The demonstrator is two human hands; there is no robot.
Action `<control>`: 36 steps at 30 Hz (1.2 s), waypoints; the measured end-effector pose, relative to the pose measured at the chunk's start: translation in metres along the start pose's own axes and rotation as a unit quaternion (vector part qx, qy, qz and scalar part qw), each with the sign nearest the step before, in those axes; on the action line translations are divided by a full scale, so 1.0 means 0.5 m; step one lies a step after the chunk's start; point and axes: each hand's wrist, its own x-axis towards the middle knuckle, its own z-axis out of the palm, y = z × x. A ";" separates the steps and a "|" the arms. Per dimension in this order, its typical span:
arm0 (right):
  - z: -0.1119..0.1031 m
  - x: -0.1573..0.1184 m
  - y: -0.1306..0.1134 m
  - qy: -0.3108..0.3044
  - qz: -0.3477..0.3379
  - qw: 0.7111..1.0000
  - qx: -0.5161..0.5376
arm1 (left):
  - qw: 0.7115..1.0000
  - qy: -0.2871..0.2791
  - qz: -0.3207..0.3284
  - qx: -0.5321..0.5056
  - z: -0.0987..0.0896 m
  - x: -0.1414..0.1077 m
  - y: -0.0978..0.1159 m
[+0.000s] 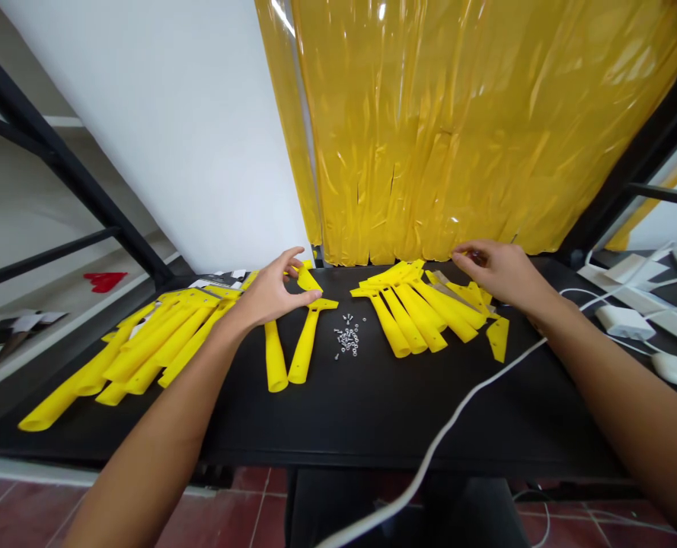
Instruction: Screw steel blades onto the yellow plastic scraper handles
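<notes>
My left hand (273, 289) is at the back middle of the table, its thumb and fingers curved around a small flat yellow plastic piece (308, 279). Just below it lie two yellow plastic handles, one tapered handle (276, 361) partly covered by the hand and one T-topped handle (304, 346). My right hand (492, 270) is at the back right with its fingertips pinched together. What they hold, if anything, is too small to make out. Beneath that hand lie flat yellow pieces (496, 339). Small silver screws and nuts (348, 337) are scattered between the hands.
Several yellow handles (161, 335) are heaped at left, and another row of handles (415, 316) lies right of centre. A white cable (458, 415) crosses the table's front right, near a white charger (624, 321). Yellow strip curtains (418, 152) hang behind.
</notes>
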 end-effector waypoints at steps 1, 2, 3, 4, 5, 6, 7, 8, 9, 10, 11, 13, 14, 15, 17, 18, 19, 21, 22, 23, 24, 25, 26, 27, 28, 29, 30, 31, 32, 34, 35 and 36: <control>-0.005 0.000 0.004 -0.007 0.012 1.000 -0.003 | 1.000 -0.002 0.005 0.005 0.008 -0.001 0.001; -0.010 -0.001 0.008 -0.017 0.027 0.999 -0.010 | 1.000 -0.010 0.011 0.011 0.016 -0.002 0.003; -0.014 -0.001 0.012 -0.030 0.043 0.998 -0.022 | 0.999 -0.021 0.016 0.017 0.025 -0.003 0.006; -0.017 -0.001 0.017 -0.043 0.057 0.997 -0.037 | 0.999 -0.035 0.020 0.024 0.033 -0.005 0.009; -0.019 -0.001 0.022 -0.056 0.066 0.995 -0.051 | 0.998 -0.050 0.023 0.031 0.039 -0.007 0.011; -0.019 0.000 0.027 -0.066 0.071 0.993 -0.066 | 0.997 -0.063 0.023 0.036 0.043 -0.008 0.012; -0.018 0.000 0.032 -0.071 0.071 0.992 -0.078 | 0.996 -0.073 0.020 0.039 0.045 -0.010 0.013; -0.017 0.001 0.037 -0.071 0.070 0.991 -0.088 | 0.996 -0.079 0.016 0.037 0.047 -0.010 0.015; -0.016 0.002 0.041 -0.067 0.070 0.991 -0.095 | 0.996 -0.084 0.011 0.030 0.049 -0.010 0.019; -0.015 0.002 0.044 -0.060 0.073 0.991 -0.096 | 0.996 -0.089 0.009 0.019 0.052 -0.009 0.027; -0.014 0.003 0.047 -0.054 0.080 0.991 -0.095 | 0.996 -0.094 0.011 0.005 0.059 -0.007 0.039; -0.015 0.005 0.050 -0.054 0.097 0.990 -0.088 | 0.993 -0.109 0.037 -0.016 0.082 0.005 0.079; -0.016 0.005 0.051 -0.057 0.104 0.989 -0.088 | 0.992 -0.110 0.061 -0.018 0.100 0.013 0.107; -0.017 0.006 0.052 -0.060 0.111 0.988 -0.088 | 0.990 -0.115 0.084 -0.013 0.122 0.024 0.139; -0.019 0.006 0.056 -0.062 0.127 0.986 -0.091 | 0.984 -0.131 0.120 0.012 0.176 0.052 0.206; -0.019 0.007 0.058 -0.061 0.135 0.985 -0.094 | 0.983 -0.128 0.133 0.025 0.205 0.068 0.238; -0.019 0.007 0.062 -0.059 0.142 0.983 -0.098 | 0.981 -0.123 0.147 0.033 0.234 0.085 0.266; -0.018 0.009 0.069 -0.052 0.154 0.980 -0.111 | 0.977 -0.108 0.177 0.047 0.290 0.119 0.309; -0.017 0.010 0.073 -0.046 0.159 0.979 -0.117 | 0.976 -0.094 0.186 0.059 0.314 0.133 0.322; -0.016 0.011 0.077 -0.040 0.164 0.979 -0.119 | 0.975 -0.083 0.190 0.075 0.336 0.146 0.331; -0.015 0.012 0.081 -0.037 0.167 0.978 -0.119 | 0.975 -0.083 0.188 0.090 0.354 0.156 0.336; -0.013 0.013 0.084 -0.038 0.167 0.978 -0.119 | 0.973 -0.089 0.186 0.103 0.370 0.165 0.340; -0.011 0.014 0.086 -0.043 0.165 0.978 -0.118 | 0.971 -0.099 0.181 0.117 0.384 0.171 0.342; -0.009 0.014 0.088 -0.049 0.164 0.978 -0.118 | 0.970 -0.111 0.177 0.128 0.395 0.175 0.344; -0.008 0.014 0.088 -0.055 0.162 0.978 -0.119 | 0.968 -0.125 0.171 0.136 0.403 0.178 0.346; -0.007 0.013 0.088 -0.060 0.161 0.978 -0.121 | 0.966 -0.140 0.165 0.140 0.407 0.181 0.348; -0.006 0.012 0.086 -0.064 0.158 0.978 -0.122 | 0.965 -0.152 0.161 0.140 0.405 0.182 0.351; -0.006 0.010 0.083 -0.065 0.155 0.978 -0.120 | 0.965 -0.161 0.159 0.134 0.397 0.183 0.354; -0.006 0.009 0.079 -0.063 0.152 0.980 -0.114 | 0.966 -0.161 0.160 0.123 0.380 0.183 0.354; -0.009 0.005 0.068 -0.043 0.145 0.984 -0.091 | 0.972 -0.126 0.179 0.091 0.320 0.176 0.341; -0.012 0.004 0.063 -0.022 0.143 0.986 -0.079 | 0.976 -0.086 0.187 0.072 0.277 0.168 0.325; -0.015 0.003 0.056 0.003 0.139 0.988 -0.071 | 0.979 -0.058 0.184 0.060 0.227 0.155 0.300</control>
